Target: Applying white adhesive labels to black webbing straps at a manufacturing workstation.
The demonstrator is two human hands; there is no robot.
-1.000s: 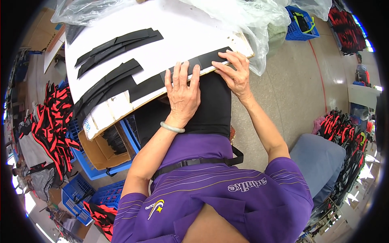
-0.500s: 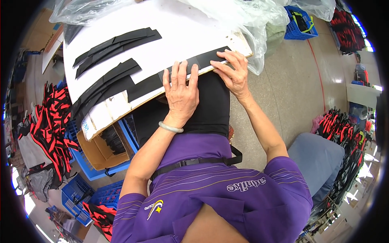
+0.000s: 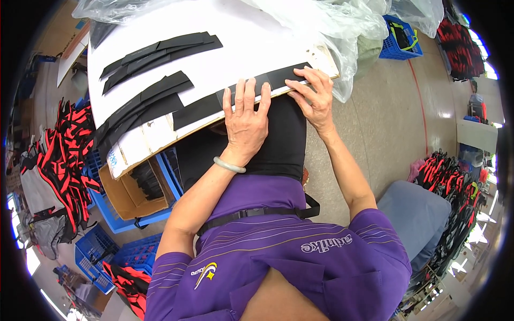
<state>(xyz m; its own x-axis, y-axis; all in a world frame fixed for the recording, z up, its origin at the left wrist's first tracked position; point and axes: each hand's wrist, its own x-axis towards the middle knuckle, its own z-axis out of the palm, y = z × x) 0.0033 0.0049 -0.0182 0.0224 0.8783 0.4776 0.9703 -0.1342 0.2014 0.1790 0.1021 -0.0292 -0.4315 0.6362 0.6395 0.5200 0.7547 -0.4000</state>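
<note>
A long flat black strip (image 3: 199, 112) lies along the near edge of the white tabletop (image 3: 235, 48). Spread over its middle are the fingers of my left hand (image 3: 246, 123), fingertips down on the strip. My right hand (image 3: 318, 101) rests at the strip's right end, fingers bent and apart, with the thumb by the table edge. A small see-through patch shows on the strip between my hands. Farther left on the table are two overlapping bundles of black strips, an upper bundle (image 3: 160, 55) and a lower bundle (image 3: 144, 104).
Clear plastic sheeting (image 3: 332, 32) is heaped along the table's far side. Below the table's left end sits a cardboard box (image 3: 120, 195) in a blue crate. Black-and-red pieces (image 3: 67, 150) are piled at left. A blue-grey covered object (image 3: 417, 214) stands at right.
The whole view has shifted slightly, with the table a little farther right and lower. Both hands keep their places on the black strip.
</note>
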